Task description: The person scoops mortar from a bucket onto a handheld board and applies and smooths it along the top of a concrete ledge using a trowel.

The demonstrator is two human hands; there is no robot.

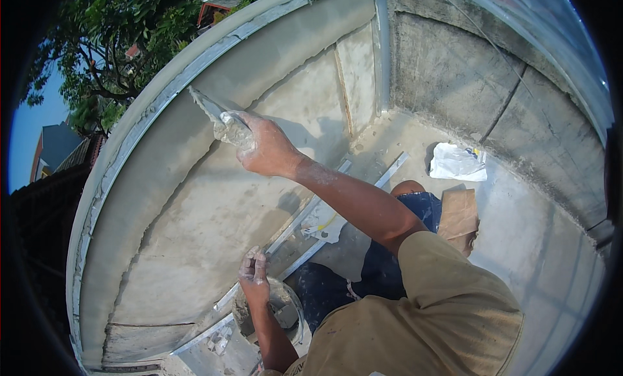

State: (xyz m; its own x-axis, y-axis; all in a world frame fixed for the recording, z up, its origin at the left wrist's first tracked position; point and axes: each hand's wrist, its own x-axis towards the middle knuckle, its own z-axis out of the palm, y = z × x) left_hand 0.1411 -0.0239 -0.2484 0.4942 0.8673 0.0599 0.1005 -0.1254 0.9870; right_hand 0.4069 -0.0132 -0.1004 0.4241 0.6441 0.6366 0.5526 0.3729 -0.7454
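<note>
Trowel (209,108) in outstretched right hand (269,147)

We look out from the left of two fisheye cameras worn on the person's head, facing steeply down and forward. We sit close above the khaki shirt (415,330), which fills our lower right, while the plastered wall (207,213) slants across ahead, its top edge bowing toward our rim. Beyond it, the leafy tree (130,45) stands much farther off.

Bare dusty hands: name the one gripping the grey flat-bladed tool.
The right hand, raised before the pale plastered wall, grips the tool; the left hand, lower and near the round mortar-smeared bucket, does not.
</note>
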